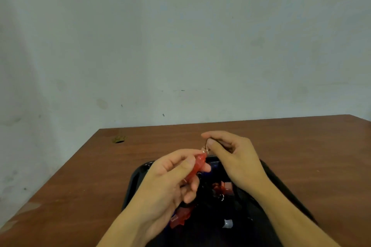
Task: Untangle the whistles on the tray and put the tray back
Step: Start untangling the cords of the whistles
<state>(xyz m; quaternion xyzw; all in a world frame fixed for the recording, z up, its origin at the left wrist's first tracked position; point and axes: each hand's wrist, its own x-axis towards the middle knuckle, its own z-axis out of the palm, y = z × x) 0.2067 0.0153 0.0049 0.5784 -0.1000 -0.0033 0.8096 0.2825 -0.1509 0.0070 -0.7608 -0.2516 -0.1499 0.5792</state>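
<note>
Your left hand (170, 176) grips a red whistle (195, 167) at the frame's lower centre, raised above the black tray (133, 181) on the counter (80, 166). Your right hand (232, 156) pinches its dark cord (206, 143) just above. More red whistles (180, 217) lie in the tray.

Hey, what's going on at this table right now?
A person is working over a black plastic tray on a brown wooden table. The left hand holds a translucent red plastic whistle above the tray, while the right hand pinches something small and dark at the whistle's metal ring. More red whistles lie in the tray.
</note>
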